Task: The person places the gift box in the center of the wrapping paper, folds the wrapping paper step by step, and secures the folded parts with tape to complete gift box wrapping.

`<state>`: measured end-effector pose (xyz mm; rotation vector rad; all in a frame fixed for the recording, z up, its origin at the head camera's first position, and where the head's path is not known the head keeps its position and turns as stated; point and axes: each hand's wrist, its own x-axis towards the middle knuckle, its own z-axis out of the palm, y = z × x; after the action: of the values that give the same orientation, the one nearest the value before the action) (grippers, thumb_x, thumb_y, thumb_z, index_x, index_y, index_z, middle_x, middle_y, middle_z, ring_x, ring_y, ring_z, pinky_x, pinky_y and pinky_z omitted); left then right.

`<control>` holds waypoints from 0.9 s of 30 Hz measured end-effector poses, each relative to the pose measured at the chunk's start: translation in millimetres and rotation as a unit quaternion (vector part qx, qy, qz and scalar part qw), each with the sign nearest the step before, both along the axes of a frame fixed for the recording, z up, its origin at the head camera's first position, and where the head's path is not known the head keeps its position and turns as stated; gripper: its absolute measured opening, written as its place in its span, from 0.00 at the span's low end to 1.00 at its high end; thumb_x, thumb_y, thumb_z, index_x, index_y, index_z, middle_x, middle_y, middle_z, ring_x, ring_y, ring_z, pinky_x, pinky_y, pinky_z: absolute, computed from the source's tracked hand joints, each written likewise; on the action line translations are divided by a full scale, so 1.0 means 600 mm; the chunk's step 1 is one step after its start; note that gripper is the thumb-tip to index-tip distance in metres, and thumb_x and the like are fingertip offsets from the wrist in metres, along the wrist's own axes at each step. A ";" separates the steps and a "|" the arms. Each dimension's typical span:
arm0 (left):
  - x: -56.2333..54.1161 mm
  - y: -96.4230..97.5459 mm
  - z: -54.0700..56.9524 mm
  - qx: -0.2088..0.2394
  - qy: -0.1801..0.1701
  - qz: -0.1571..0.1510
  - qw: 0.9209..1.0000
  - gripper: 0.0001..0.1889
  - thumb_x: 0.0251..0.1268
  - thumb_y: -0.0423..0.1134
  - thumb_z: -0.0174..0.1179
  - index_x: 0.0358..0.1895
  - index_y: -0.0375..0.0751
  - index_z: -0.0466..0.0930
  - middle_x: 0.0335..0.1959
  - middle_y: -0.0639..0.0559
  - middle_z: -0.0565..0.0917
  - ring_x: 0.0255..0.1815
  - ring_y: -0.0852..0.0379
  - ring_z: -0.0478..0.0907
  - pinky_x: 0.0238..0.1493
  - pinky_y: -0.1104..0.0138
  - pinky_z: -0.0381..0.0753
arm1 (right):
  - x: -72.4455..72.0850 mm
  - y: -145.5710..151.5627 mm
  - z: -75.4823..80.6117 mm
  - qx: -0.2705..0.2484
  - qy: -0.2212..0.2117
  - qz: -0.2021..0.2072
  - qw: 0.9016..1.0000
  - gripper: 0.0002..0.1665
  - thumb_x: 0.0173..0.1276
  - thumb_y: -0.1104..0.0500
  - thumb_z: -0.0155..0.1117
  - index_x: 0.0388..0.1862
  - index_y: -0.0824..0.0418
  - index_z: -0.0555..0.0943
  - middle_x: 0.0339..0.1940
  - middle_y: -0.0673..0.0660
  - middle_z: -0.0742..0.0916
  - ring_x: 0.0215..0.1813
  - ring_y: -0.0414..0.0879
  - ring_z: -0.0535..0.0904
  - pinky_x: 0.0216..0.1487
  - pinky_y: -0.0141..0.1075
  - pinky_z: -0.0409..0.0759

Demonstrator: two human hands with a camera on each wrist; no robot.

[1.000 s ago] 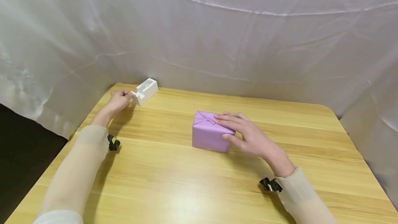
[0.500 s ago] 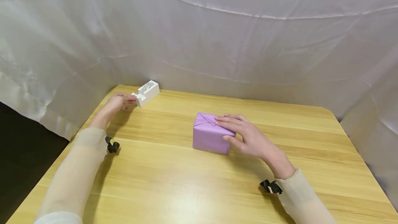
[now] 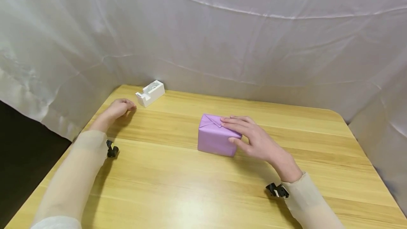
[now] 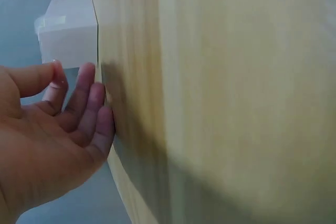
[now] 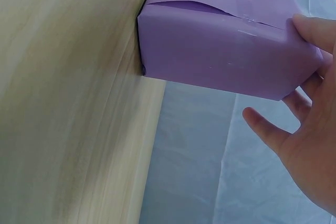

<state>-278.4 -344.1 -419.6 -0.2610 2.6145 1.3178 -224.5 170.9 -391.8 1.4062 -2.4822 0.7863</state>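
Note:
A purple paper-wrapped box stands on the table with a folded triangular flap on top. My right hand rests over its right end, straight fingers across the top and thumb against the near face. In the right wrist view, bits of clear tape lie along the paper seam. At the back left stands a white tape dispenser. Just in front of it, my left hand pinches a small glinting piece of clear tape between thumb and index finger, the other fingers loosely curled.
The wooden table has rounded back corners. A pale grey curtain hangs behind it and along both sides. Both sleeves carry small black wrist cameras, the left camera low over the tabletop.
My left hand has come away from the dispenser's cutting end, a little toward me, with the piece of tape. The right hand and the box have stayed in place.

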 end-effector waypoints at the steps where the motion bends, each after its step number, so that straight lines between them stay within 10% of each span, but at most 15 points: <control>1: -0.001 0.001 -0.001 -0.020 0.001 -0.005 1.000 0.21 0.84 0.40 0.44 0.62 0.22 0.71 0.59 0.32 0.76 0.48 0.54 0.71 0.47 0.65 0.71 | 0.000 0.000 0.000 0.001 0.000 0.000 1.000 0.30 0.73 0.58 0.68 0.73 0.57 0.77 0.74 0.52 0.79 0.74 0.56 0.71 0.72 0.56 0.70; 15: -0.016 0.021 -0.009 -0.104 0.035 -0.018 0.994 0.12 0.77 0.38 0.49 0.45 0.29 0.73 0.45 0.35 0.76 0.48 0.40 0.70 0.45 0.60 0.69 | 0.004 -0.004 0.005 0.000 -0.008 0.005 1.000 0.30 0.73 0.58 0.68 0.73 0.57 0.77 0.74 0.52 0.79 0.75 0.56 0.70 0.73 0.56 0.69; 22: -0.012 0.025 -0.019 -0.212 0.062 -0.033 0.975 0.10 0.73 0.41 0.49 0.40 0.38 0.74 0.45 0.35 0.80 0.46 0.37 0.73 0.48 0.51 0.72 | 0.000 -0.007 0.003 -0.001 -0.006 0.012 1.000 0.30 0.73 0.58 0.68 0.73 0.57 0.77 0.74 0.53 0.79 0.74 0.56 0.71 0.72 0.57 0.69; 27: 0.006 0.017 -0.009 -0.099 0.043 -0.056 0.993 0.08 0.77 0.35 0.51 0.39 0.32 0.73 0.38 0.41 0.77 0.40 0.45 0.71 0.41 0.60 0.69 | -0.002 -0.008 0.000 0.001 -0.007 0.015 1.000 0.30 0.73 0.59 0.68 0.73 0.57 0.77 0.74 0.52 0.79 0.74 0.56 0.71 0.72 0.57 0.70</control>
<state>-274.9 -334.0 -424.7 -0.0870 2.7896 1.0560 -225.8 166.1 -391.8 1.4465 -2.4783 0.8039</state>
